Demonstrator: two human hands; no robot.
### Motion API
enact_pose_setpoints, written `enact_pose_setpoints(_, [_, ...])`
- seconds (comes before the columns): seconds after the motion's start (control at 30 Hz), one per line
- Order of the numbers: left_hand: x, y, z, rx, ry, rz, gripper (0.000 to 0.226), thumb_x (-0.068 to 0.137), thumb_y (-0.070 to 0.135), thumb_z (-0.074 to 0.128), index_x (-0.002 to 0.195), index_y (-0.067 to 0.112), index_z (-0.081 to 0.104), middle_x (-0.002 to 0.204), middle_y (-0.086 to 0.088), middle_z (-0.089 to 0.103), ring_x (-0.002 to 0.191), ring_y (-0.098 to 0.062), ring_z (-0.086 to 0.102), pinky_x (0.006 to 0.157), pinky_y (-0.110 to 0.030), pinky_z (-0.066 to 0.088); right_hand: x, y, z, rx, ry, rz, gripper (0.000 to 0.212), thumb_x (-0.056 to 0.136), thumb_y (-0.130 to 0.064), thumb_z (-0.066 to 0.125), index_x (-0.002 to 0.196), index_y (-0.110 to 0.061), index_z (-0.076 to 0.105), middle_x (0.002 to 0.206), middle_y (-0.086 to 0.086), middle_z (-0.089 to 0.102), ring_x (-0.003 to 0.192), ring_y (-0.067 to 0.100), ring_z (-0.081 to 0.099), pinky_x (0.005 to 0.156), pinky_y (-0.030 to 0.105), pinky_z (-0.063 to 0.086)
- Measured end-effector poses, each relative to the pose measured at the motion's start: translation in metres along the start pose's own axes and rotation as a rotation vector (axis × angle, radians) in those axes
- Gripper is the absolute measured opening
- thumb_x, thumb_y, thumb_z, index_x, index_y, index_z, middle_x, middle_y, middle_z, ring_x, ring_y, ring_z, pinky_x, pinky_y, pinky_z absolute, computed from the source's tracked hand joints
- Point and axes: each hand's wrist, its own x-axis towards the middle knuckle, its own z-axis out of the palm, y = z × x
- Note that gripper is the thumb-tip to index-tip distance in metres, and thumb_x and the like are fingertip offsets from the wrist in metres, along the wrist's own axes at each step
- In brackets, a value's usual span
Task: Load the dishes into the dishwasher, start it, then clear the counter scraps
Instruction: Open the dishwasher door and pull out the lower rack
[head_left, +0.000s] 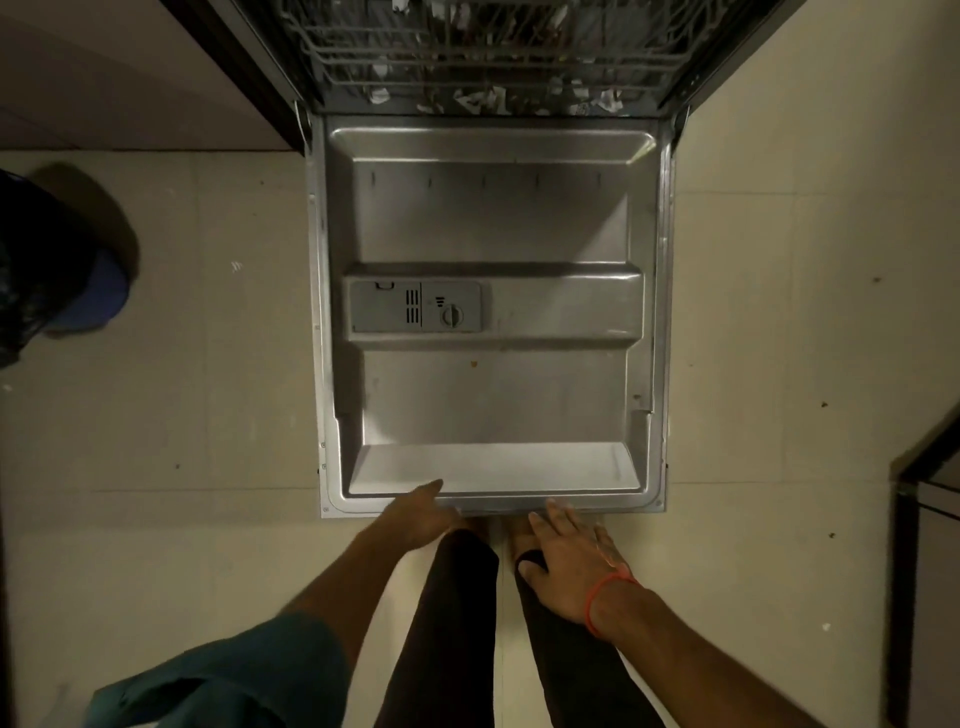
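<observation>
- One view only, from a camera worn on the person's head.
- It looks almost straight down, over the open dishwasher door (488, 312) lying flat across the tiled floor (779, 338).
- The dishwasher's rack (488, 57) fills the top edge; the person's legs and forearms enter from the bottom edge.
- Wide-angle lens; the door's near edge lies close, within arm's reach.

A pale tiled floor (779, 364) carries everything here. A dark bag-lined blue bin (47, 270) stands on it at the left edge, and small dark specks and a few pale scraps (236, 266) lie scattered across the tiles.
</observation>
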Motion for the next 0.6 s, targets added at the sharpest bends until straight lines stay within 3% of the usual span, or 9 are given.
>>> enact_pose_setpoints(0.33, [-0.031, 0.000, -0.052, -0.056, 0.084, 0.007, 0.056, 0.104, 0.040, 0.054, 0.154, 0.021, 0.041, 0.156, -0.008, 0.048, 0.138, -0.027, 0.051, 0.116, -0.039, 0.041, -0.011, -0.019, -0.029, 0.153, 0.106, 0.000, 0.062, 0.103, -0.044, 0.043, 0.158, -0.026, 0.022, 0.168, 0.000, 0.008, 0.155, 0.022, 0.006, 0.125, 0.042, 0.008])
enact_pose_setpoints(0.6, [-0.050, 0.022, -0.077, -0.101, 0.095, 0.055, 0.052, 0.103, 0.038, 0.057, 0.151, 0.021, 0.045, 0.151, -0.009, 0.051, 0.132, -0.026, 0.056, 0.109, -0.033, 0.046, -0.006, -0.011, -0.105, 0.133, 0.221, 0.075, 0.060, 0.102, -0.045, 0.046, 0.156, -0.022, 0.030, 0.164, 0.004, 0.024, 0.150, 0.023, 0.024, 0.123, 0.040, 0.022])
